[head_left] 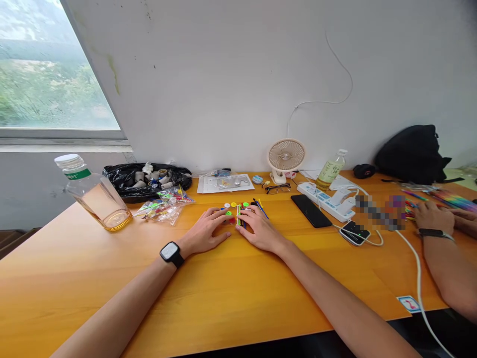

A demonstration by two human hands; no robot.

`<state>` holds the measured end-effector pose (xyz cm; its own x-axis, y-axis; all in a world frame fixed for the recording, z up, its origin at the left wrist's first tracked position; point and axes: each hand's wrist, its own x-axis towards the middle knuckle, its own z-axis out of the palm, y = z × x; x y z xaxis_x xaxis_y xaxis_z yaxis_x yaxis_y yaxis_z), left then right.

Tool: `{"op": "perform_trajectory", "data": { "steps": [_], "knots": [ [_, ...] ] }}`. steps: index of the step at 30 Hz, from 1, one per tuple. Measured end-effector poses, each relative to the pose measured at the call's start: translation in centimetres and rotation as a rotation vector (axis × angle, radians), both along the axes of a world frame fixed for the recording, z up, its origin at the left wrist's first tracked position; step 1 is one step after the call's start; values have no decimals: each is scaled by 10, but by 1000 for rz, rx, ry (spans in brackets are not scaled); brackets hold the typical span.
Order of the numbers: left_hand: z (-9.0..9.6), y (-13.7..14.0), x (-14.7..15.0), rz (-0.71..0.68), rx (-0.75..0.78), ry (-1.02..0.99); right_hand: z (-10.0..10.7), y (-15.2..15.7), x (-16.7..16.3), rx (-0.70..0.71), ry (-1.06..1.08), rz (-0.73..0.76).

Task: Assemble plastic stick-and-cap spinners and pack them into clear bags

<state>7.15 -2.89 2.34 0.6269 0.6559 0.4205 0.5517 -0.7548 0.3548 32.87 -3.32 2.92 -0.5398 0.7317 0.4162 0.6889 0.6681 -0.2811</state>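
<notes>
My left hand (208,229) lies palm down on the table, its fingers spread beside a few small coloured discs. Among these are a white disc (227,205), a yellow disc (233,205) and a green disc (228,213); a red one is partly covered by the fingertips. My right hand (263,232) curls over a row of thin coloured plastic sticks (238,215), thumb and fingertips at their left side. Much of that row is hidden under the hand. Just past its knuckles, dark and yellow sticks (261,206) stick out, near another green disc (245,204).
A large bottle (100,199), plastic bags of small parts (164,206) and a black bag (112,174) are left. Behind stand a fan (286,155) and glasses (278,188). Rightward: phone (311,211), power strip (328,201), cables, and another person's hand (434,218).
</notes>
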Motion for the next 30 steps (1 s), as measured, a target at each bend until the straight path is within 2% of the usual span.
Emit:
{"op": "perform_trajectory", "data": {
  "steps": [13,30],
  "knots": [
    [4,-1,0,-15,-2,14,0,1,2,-13,-70,13],
    [0,4,1,42,105,-160,-4,5,0,-8,-21,46]
  ]
}}
